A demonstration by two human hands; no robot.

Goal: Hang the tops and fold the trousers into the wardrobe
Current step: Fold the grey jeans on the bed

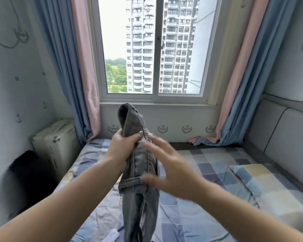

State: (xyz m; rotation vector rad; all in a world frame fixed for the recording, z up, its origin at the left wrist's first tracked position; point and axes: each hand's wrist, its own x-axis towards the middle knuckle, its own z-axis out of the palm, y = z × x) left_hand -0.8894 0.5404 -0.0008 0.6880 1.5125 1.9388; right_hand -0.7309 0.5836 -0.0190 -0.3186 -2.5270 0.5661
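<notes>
The grey trousers (138, 165) are up in the air over the bed (208, 198), at the centre of the view and running from about 12 o'clock down to 6 o'clock, doubled over at the top with the waistband hanging partway down. The left hand (123, 145) grips them near the upper fold, fingers and thumb curled round the bunched cloth, while the right hand (171, 170) lies just beside the fabric at roughly 3 o'clock of it, fingers spread and fairly straight and blurred — whether its palm actually touches the cloth I cannot tell. As a judgement, the work sits in the folding step for this one garment: the trousers are only loosely doubled, not yet a flat tidy fold, and they have not reached the wardrobe, which is nowhere in view. No tops and no hangers show either, so how much of the hanging is done cannot be read from here. As for containers, the only one visible is a pale hard suitcase (55, 142) standing at about 9 o'clock against the wall beside the curtain (63, 67) — it is shut, so its contents are hidden. A pillow (262, 186) lies at about 4 o'clock on the checked sheet.
</notes>
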